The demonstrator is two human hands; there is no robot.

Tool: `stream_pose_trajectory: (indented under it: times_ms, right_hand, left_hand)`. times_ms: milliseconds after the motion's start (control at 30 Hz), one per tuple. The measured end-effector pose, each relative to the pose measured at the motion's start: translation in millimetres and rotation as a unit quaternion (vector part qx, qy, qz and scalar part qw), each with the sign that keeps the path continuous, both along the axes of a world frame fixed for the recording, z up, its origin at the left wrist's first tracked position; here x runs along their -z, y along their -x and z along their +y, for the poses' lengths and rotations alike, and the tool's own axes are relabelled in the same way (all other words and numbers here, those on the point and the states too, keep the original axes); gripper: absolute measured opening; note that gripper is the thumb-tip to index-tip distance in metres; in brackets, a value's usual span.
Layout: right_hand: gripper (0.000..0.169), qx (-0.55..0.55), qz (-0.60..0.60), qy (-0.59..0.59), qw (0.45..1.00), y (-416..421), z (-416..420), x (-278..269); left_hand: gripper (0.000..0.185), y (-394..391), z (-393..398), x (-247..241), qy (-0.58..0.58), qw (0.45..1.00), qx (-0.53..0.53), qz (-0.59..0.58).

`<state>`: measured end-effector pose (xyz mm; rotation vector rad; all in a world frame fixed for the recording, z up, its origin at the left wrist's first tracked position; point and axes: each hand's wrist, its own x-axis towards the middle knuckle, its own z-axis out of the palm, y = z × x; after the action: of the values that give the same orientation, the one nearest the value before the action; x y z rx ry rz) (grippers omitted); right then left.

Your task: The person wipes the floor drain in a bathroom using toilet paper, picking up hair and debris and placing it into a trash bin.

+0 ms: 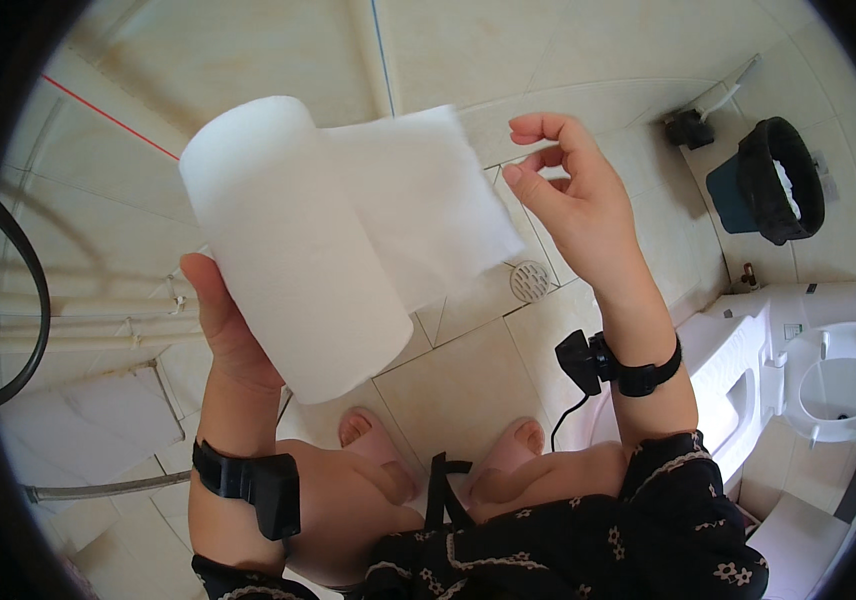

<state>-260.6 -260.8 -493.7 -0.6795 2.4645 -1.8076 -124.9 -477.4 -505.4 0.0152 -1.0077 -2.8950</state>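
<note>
My left hand (229,322) holds a large white roll of paper towel (285,255) from its left side, thumb showing and most fingers hidden behind the roll. A loose sheet (428,202) of the paper extends from the roll to the right, with a ragged outer edge. Just right of that edge is my right hand (574,187), raised, its fingers curled and apart with nothing between them. A gap shows between the hand and the sheet. Each wrist wears a black strap with a small black device.
Below on the tiled floor lies a round drain cover (530,282). A dark waste bin (732,196) with white contents and a brush-like tool (690,126) stand at upper right. A white toilet seat (810,345) is at right. Pipes (98,305) and a black hose (38,289) are at left.
</note>
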Motion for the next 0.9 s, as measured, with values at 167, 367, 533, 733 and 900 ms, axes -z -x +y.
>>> stream_pose_trajectory:
  times_ms: [167, 367, 533, 733, 900]
  right_hand:
    - [0.028, -0.189, -0.152, 0.012, 0.970, -10.4, -3.7, 4.1]
    - [0.039, -0.234, -0.344, 0.057, 0.907, -28.1, -28.7, 19.6]
    - [0.026, -0.155, -0.187, -0.013, 0.970, -22.1, -17.8, 14.5]
    - [0.020, -0.161, -0.100, 0.197, 0.962, -28.8, -12.9, -16.0]
    - [0.023, -0.177, -0.256, 0.370, 0.876, -39.9, -25.3, -12.6]
  left_hand:
    - [0.071, 5.0, 12.5, 8.4, -0.011, 1.000, 0.001, 0.019]
    - [0.068, 4.1, 20.1, 2.5, -0.062, 0.997, 0.046, -0.031]
    - [0.065, 11.7, 31.7, 5.4, -0.063, 0.991, 0.090, -0.071]
    - [0.070, 12.6, 27.0, 10.0, 0.082, 0.983, 0.071, -0.146]
    - [0.063, 18.1, 36.9, 13.2, 0.165, 0.966, 0.098, -0.176]
